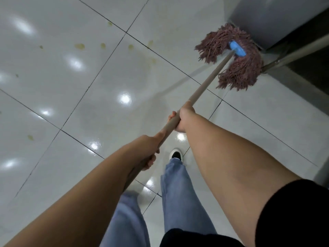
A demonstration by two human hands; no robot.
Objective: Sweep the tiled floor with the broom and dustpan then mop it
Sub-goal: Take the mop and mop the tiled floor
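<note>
Yellowish stains (80, 46) dot the glossy tiled floor (53, 86) toward ten o'clock. Left hand (148, 146) grips the lower mop handle (204, 84); right hand (183, 118) is wrapped around it higher. The reddish mop head (236, 72) rests at one o'clock against a grey wall base (267, 18).

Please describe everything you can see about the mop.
The mop has a head of reddish-brown yarn strands, a blue plastic clamp and a long beige handle. The strands lie spread on the glossy tiled floor, against a grey base at the upper right. The handle slants down toward the person; the right hand grips it higher, the left hand lower.
</note>
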